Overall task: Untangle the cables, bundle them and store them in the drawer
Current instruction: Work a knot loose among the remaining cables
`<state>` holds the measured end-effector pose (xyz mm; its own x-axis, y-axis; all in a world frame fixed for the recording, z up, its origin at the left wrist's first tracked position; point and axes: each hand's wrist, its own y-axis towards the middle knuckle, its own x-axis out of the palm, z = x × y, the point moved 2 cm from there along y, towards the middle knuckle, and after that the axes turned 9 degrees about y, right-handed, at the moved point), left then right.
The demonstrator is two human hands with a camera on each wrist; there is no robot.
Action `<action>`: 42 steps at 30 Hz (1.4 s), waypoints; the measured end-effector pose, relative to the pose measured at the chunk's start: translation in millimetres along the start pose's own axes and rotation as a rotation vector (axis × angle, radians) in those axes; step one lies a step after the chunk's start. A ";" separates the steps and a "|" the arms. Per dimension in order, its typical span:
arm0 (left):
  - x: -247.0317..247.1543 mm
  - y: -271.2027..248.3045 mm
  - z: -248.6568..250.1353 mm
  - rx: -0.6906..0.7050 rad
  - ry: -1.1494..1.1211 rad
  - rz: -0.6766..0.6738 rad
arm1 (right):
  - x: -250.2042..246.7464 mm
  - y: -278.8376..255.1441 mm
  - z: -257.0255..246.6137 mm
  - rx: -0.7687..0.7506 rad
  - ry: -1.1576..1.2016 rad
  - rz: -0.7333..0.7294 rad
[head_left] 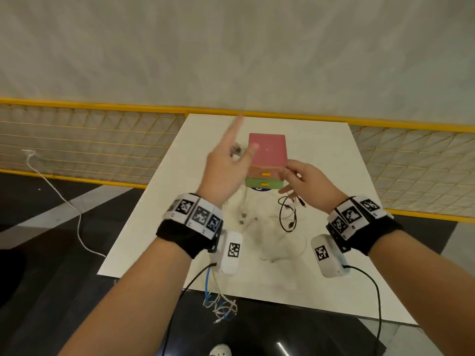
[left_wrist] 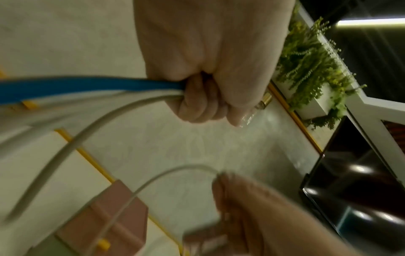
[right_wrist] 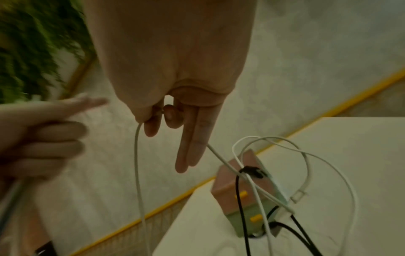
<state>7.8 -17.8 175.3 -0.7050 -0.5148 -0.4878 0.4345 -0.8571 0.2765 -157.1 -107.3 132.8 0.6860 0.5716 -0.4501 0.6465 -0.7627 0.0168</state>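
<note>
My left hand (head_left: 228, 160) is raised over the white table (head_left: 334, 253), index finger pointing up. Its other fingers grip a blue cable (left_wrist: 87, 84) and a thick white cable (left_wrist: 65, 150), whose ends dangle below my wrist (head_left: 218, 301). My right hand (head_left: 293, 176) pinches a thin white cable (right_wrist: 138, 173) between thumb and forefinger (right_wrist: 153, 119), two fingers straight. A tangle of white cables (head_left: 246, 217) and a black cable (head_left: 288, 214) lies in front of the small drawer unit (head_left: 267, 150). Its pink drawer and green drawer (head_left: 275, 185) are closed.
A yellow mesh fence (head_left: 90, 140) runs behind and beside the table. Another white cable (head_left: 51, 186) trails over the dark floor at left. Green plants (left_wrist: 306, 65) stand beyond the fence. A shoe (head_left: 221, 350) shows below the table's near edge.
</note>
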 end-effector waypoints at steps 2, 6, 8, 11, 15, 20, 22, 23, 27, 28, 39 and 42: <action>20.8 -7.0 -1.8 -0.007 0.065 -0.157 | 2.8 2.2 -18.4 -0.105 -0.024 0.006; 28.3 -9.9 3.9 -0.041 0.045 -0.182 | 2.8 1.2 -33.4 -0.170 0.046 0.016; 17.5 -8.9 12.0 -0.008 0.005 -0.071 | 1.8 0.4 -22.8 -0.116 0.123 -0.010; -9.5 0.2 11.6 -0.027 -0.148 0.164 | 4.0 -4.9 9.2 -0.056 0.088 -0.057; -31.1 8.1 2.8 -0.120 -0.307 0.367 | 4.3 -8.3 35.5 0.033 0.082 -0.076; -28.3 4.2 -5.4 -0.089 -0.125 0.384 | 2.2 -0.2 24.4 0.041 -0.030 -0.064; -13.4 -4.7 -6.7 -0.030 -0.027 0.209 | 4.1 0.5 18.5 0.031 -0.022 -0.088; -2.5 -9.8 -7.3 -0.001 0.033 0.075 | 7.0 1.0 13.7 0.018 -0.044 -0.101; 37.5 -20.8 -18.1 -0.017 0.229 -0.322 | 19.0 -1.0 -7.7 -0.149 -0.087 -0.073; 38.7 -20.1 -20.1 -0.017 0.231 -0.308 | 20.4 -2.2 -8.9 -0.171 -0.084 -0.070; -8.5 -5.5 -14.0 0.087 0.153 0.092 | 10.7 5.3 69.8 0.357 -0.013 -0.083; -9.6 -2.8 -14.3 0.074 0.168 0.068 | 3.6 6.9 54.8 0.251 -0.041 0.014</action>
<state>21.5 -10.2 167.4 -0.5694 -0.5665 -0.5957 0.4307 -0.8228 0.3707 -168.5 -127.0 82.4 0.6765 0.5519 -0.4876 0.5308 -0.8244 -0.1966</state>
